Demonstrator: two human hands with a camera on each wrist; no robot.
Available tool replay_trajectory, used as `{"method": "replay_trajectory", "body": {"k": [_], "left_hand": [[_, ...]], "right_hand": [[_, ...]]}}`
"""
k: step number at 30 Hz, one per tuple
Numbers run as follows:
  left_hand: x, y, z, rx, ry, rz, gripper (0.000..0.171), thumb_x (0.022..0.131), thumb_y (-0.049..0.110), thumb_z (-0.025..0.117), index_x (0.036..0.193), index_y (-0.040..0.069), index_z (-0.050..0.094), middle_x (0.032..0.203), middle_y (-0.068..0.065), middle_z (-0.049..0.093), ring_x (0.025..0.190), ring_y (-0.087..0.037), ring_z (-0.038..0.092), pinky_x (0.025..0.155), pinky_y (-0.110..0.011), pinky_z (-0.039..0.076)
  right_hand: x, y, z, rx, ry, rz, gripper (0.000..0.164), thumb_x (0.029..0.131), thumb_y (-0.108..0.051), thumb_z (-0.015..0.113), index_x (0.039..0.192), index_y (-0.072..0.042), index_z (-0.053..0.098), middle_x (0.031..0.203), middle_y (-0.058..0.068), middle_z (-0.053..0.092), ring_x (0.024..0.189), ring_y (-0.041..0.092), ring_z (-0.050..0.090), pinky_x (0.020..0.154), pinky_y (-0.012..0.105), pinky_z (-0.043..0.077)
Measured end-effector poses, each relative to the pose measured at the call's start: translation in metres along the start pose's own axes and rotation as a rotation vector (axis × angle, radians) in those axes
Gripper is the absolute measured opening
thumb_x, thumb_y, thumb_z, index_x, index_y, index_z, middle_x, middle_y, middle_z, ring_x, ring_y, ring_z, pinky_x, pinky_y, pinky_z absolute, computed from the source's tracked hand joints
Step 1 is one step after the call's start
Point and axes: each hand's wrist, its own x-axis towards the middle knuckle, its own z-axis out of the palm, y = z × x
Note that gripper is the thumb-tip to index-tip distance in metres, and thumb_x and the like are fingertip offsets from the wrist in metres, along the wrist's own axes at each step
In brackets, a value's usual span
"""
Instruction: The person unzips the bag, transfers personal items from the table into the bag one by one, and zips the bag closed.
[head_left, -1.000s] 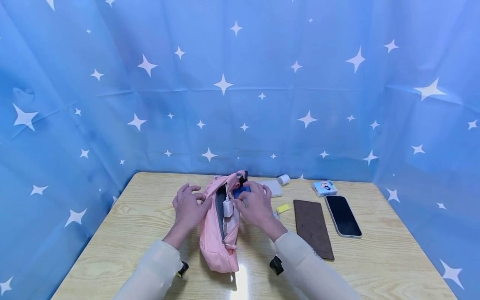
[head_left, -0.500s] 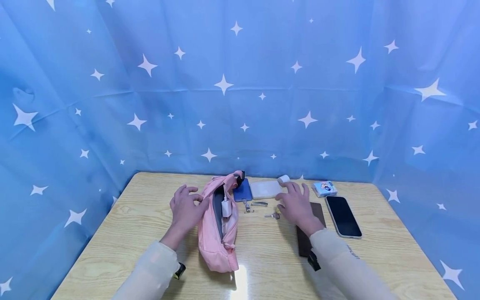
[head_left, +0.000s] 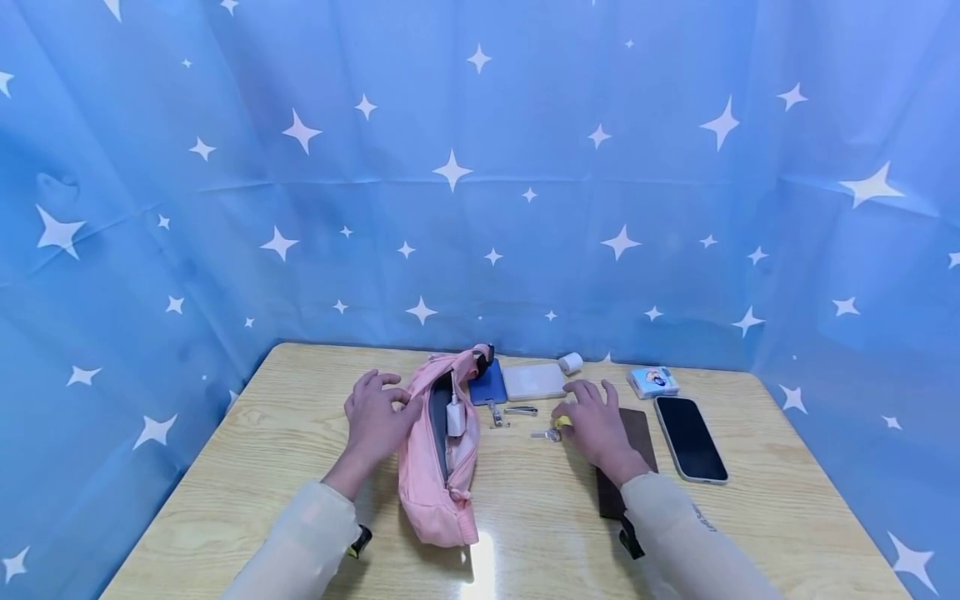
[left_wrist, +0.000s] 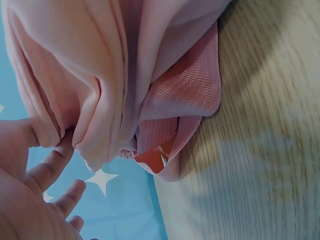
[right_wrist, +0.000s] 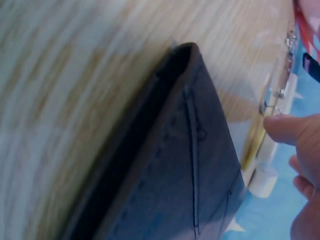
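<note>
The pink waist bag lies lengthwise on the table with its zip open, showing a grey lining and a white charger inside. My left hand pinches the fabric at the bag's left edge; the left wrist view shows folds between thumb and finger. Right of the bag, my right hand has thumb and forefinger at a yellow key tag, apparently pinching it; the forefinger's contact is hidden in the right wrist view. A small key hangs off the tag and lies on the wood.
Beneath the right forearm lies a brown leather wallet. A phone and a tissue pack lie farther right. Behind are a blue card-like item, a flat white case, a white cylinder and nail clippers.
My right hand has left the bag's right edge and moved right to the yellow key tag. The left hand stays at the bag's left edge.
</note>
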Motion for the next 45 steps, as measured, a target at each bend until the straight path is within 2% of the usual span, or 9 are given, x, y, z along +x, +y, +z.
{"method": "replay_trajectory", "body": {"k": [5,12,20,30,39,45], "left_hand": [[0.000,0.001,0.000,-0.001,-0.005,-0.003,0.030,0.089,0.035,0.063,0.081,0.009,0.074,0.132,-0.011,0.055,0.144,-0.035,0.022,0.112,-0.061,0.013],[0.000,0.003,-0.002,0.003,-0.016,-0.005,0.030,0.090,0.034,0.062,0.081,0.009,0.074,0.134,-0.011,0.054,0.145,-0.035,0.021,0.113,-0.061,0.012],[0.001,0.004,-0.003,0.002,-0.017,0.003,0.030,0.091,0.034,0.061,0.085,0.008,0.075,0.134,-0.011,0.054,0.145,-0.034,0.021,0.113,-0.060,0.012],[0.002,0.003,-0.003,0.006,-0.028,0.012,0.032,0.092,0.035,0.060,0.086,0.008,0.075,0.135,-0.012,0.053,0.145,-0.035,0.020,0.112,-0.061,0.012],[0.002,0.004,-0.003,0.001,-0.031,0.013,0.031,0.092,0.035,0.061,0.087,0.007,0.075,0.135,-0.011,0.053,0.146,-0.035,0.020,0.113,-0.060,0.012],[0.002,0.005,-0.004,-0.001,-0.032,0.010,0.031,0.092,0.035,0.062,0.087,0.007,0.074,0.135,-0.012,0.054,0.146,-0.036,0.020,0.113,-0.060,0.012]], "right_hand": [[0.001,0.000,0.004,-0.006,0.018,-0.022,0.011,0.077,-0.020,0.081,0.078,-0.028,0.073,0.131,0.010,0.058,0.129,0.032,0.045,0.112,0.065,0.020],[0.002,-0.001,0.002,0.026,0.042,-0.012,0.011,0.081,-0.020,0.077,0.075,-0.027,0.072,0.131,0.009,0.057,0.127,0.033,0.046,0.113,0.063,0.017],[0.010,-0.010,-0.013,0.064,0.095,-0.015,0.006,0.084,-0.025,0.075,0.079,-0.025,0.074,0.132,0.008,0.057,0.128,0.034,0.046,0.112,0.062,0.016],[0.020,-0.027,-0.030,0.105,0.176,-0.048,0.007,0.084,-0.022,0.076,0.077,-0.023,0.074,0.130,0.009,0.058,0.128,0.033,0.046,0.113,0.062,0.014],[0.030,-0.047,-0.049,0.123,0.205,-0.059,0.007,0.086,-0.025,0.074,0.079,-0.023,0.074,0.130,0.007,0.059,0.128,0.030,0.047,0.114,0.061,0.017],[0.035,-0.063,-0.054,0.147,0.224,-0.060,0.007,0.085,-0.026,0.074,0.079,-0.024,0.074,0.131,0.006,0.058,0.128,0.030,0.047,0.113,0.062,0.018]]}}
